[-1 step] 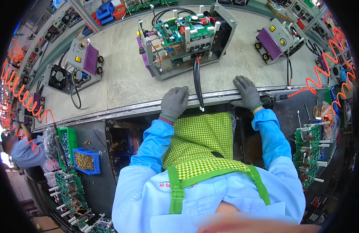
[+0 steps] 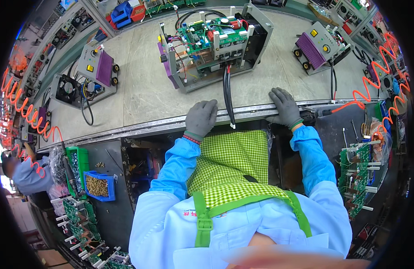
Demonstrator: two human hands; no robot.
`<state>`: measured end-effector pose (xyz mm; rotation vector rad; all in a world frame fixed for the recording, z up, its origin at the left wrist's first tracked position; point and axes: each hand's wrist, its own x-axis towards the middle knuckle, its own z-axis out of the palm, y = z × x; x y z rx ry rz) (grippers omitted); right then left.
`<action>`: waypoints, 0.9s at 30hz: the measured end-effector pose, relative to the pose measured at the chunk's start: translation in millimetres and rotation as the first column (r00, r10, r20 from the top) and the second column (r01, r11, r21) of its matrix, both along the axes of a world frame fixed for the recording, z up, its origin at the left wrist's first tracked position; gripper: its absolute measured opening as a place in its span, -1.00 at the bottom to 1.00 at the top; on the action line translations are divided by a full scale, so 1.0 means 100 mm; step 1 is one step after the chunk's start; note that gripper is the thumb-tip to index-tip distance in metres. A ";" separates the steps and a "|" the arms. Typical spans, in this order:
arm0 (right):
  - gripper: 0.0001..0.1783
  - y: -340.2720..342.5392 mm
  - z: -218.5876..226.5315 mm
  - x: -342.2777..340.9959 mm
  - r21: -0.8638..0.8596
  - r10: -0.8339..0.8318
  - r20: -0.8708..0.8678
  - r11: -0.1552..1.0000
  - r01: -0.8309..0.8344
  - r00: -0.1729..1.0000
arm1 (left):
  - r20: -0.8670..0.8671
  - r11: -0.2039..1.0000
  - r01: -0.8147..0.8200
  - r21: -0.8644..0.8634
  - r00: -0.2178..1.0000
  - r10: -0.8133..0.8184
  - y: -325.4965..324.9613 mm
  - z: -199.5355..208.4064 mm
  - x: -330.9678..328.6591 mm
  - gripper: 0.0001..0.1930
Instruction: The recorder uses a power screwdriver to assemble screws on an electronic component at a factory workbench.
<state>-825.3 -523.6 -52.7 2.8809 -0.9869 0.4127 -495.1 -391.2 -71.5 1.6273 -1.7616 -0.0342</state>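
My left hand (image 2: 201, 119), in a grey glove, rests on the metal front edge (image 2: 162, 124) of the workbench. It holds nothing, and its fingers lie flat. Further right, my right hand (image 2: 285, 107), gloved alike, lies over the same edge with its thumb apart and nothing in it. Beyond the hands stands an opened electrical unit (image 2: 216, 49) with a green circuit board on top, a purple side and a black fan. Its black cables (image 2: 228, 94) hang over the edge between my hands, touching neither; a white connector (image 2: 233, 126) is at their end.
Similar purple-and-grey units stand at left (image 2: 95, 67) and right (image 2: 321, 47). Orange coiled hoses (image 2: 368, 89) hang at both sides. A blue bin of brass screws (image 2: 98, 185), a green bin (image 2: 77, 161) and circuit boards (image 2: 357, 175) flank me. Another person (image 2: 30, 175) is far left.
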 end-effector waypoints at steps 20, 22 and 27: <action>0.08 0.01 -0.03 -0.02 0.014 -0.021 -0.020 1.000 0.022 1.000 | -0.008 1.000 0.000 0.006 1.000 0.000 0.01 0.00 -0.01 -0.81; 0.08 0.00 -0.05 -0.01 0.013 -0.016 -0.014 1.000 0.017 1.000 | -0.011 1.000 -0.009 0.008 1.000 0.009 0.01 0.01 -0.03 -0.81; 0.08 0.01 -0.05 -0.01 -0.001 -0.022 -0.005 1.000 0.022 1.000 | 0.000 1.000 0.015 -0.011 1.000 -0.015 0.00 0.00 -0.01 -0.81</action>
